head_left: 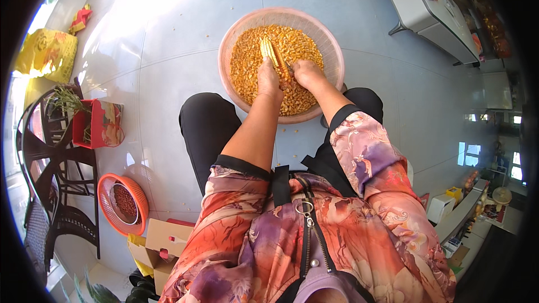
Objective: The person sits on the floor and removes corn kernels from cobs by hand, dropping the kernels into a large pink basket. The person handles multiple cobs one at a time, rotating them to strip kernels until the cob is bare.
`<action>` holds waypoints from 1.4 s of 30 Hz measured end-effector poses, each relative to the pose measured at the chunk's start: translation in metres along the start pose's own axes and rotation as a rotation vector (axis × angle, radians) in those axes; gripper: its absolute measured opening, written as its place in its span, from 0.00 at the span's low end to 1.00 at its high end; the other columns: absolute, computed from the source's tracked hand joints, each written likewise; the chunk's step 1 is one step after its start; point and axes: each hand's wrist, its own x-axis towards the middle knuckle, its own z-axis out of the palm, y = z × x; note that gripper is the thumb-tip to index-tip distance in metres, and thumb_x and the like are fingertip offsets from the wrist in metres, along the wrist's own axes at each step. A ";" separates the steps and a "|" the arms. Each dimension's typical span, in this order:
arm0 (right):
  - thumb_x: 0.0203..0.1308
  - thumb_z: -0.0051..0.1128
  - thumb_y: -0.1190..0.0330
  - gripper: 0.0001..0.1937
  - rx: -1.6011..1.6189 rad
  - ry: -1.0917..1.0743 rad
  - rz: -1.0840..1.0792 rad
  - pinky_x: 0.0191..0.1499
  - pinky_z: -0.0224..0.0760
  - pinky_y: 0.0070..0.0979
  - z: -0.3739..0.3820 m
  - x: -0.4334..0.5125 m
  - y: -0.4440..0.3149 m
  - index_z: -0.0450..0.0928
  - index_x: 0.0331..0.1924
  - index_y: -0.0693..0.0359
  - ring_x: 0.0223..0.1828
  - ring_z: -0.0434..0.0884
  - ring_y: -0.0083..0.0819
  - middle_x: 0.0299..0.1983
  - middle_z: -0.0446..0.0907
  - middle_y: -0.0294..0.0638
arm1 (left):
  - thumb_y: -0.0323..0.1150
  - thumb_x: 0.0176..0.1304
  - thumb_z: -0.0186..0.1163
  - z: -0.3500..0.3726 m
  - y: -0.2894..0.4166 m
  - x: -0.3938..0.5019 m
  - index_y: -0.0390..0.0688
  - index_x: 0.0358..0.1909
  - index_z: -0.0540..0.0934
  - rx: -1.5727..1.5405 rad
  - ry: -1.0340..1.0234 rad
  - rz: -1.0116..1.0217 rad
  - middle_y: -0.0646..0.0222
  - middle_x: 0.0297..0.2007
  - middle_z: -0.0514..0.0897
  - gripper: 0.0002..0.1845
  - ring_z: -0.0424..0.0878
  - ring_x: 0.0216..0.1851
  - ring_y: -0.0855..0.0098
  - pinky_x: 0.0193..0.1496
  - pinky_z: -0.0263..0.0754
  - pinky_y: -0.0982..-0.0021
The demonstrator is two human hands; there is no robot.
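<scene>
A corn cob (267,47) lies in the grip of my left hand (268,76), tilted over a round pink plastic basket (334,46). Pale yellow kernels still cover much of it, with a darker lengthwise groove between rows. My right hand (308,73) is beside the cob's lower part, its fingers closed around a small dark tool (289,68). The tool is mostly hidden by the fingers, so its kind is unclear. Loose corn kernels (248,65) fill the basket beneath both hands. The basket stands on the floor between my knees.
Scattered kernels dot the grey tiled floor (181,63). At left are dark chairs (78,172), a red gift box (99,124) with dry stalks, and an orange basket (141,202) holding reddish nuts or beans. An open cardboard box (168,235) sits lower left; a white table (421,12) upper right.
</scene>
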 end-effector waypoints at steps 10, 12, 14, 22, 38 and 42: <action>0.68 0.46 0.40 0.35 0.764 0.132 -0.097 0.56 0.74 0.42 -0.007 -0.031 -0.050 0.79 0.46 0.72 0.49 0.83 0.55 0.44 0.83 0.64 | 0.52 0.78 0.42 0.033 0.017 -0.047 0.43 0.53 0.69 0.394 -0.025 0.182 0.64 0.41 0.77 0.22 0.77 0.36 0.70 0.25 0.73 0.71; 0.70 0.44 0.43 0.33 0.724 0.190 -0.125 0.53 0.75 0.44 -0.013 -0.033 -0.054 0.81 0.41 0.73 0.44 0.83 0.56 0.38 0.83 0.65 | 0.52 0.78 0.41 0.039 0.016 -0.049 0.44 0.57 0.68 0.404 0.003 0.273 0.63 0.47 0.77 0.23 0.78 0.42 0.69 0.33 0.78 0.69; 0.71 0.44 0.45 0.31 0.728 0.186 -0.140 0.48 0.76 0.42 -0.020 -0.034 -0.052 0.81 0.39 0.72 0.40 0.84 0.52 0.34 0.84 0.60 | 0.52 0.78 0.42 0.041 0.018 -0.050 0.46 0.57 0.69 0.499 0.020 0.288 0.64 0.47 0.78 0.22 0.78 0.41 0.69 0.31 0.77 0.70; 0.71 0.43 0.42 0.33 1.007 0.130 -0.091 0.49 0.76 0.40 -0.008 -0.025 -0.059 0.82 0.39 0.72 0.42 0.84 0.51 0.36 0.84 0.59 | 0.52 0.78 0.42 0.036 0.024 -0.058 0.48 0.65 0.66 0.577 0.044 0.335 0.61 0.51 0.78 0.24 0.81 0.46 0.67 0.35 0.81 0.69; 0.74 0.40 0.46 0.30 1.211 0.199 -0.096 0.49 0.74 0.37 -0.030 -0.018 -0.071 0.81 0.46 0.69 0.42 0.83 0.40 0.38 0.84 0.50 | 0.49 0.79 0.42 0.054 0.043 -0.085 0.49 0.70 0.62 0.802 -0.081 0.338 0.69 0.32 0.78 0.25 0.70 0.18 0.79 0.16 0.66 0.76; 0.72 0.43 0.43 0.32 1.501 0.069 -0.047 0.53 0.72 0.35 -0.042 -0.024 -0.084 0.78 0.52 0.69 0.50 0.78 0.34 0.47 0.80 0.48 | 0.48 0.79 0.43 0.049 0.053 -0.082 0.49 0.78 0.50 0.850 -0.135 0.309 0.67 0.34 0.78 0.32 0.71 0.20 0.79 0.17 0.66 0.77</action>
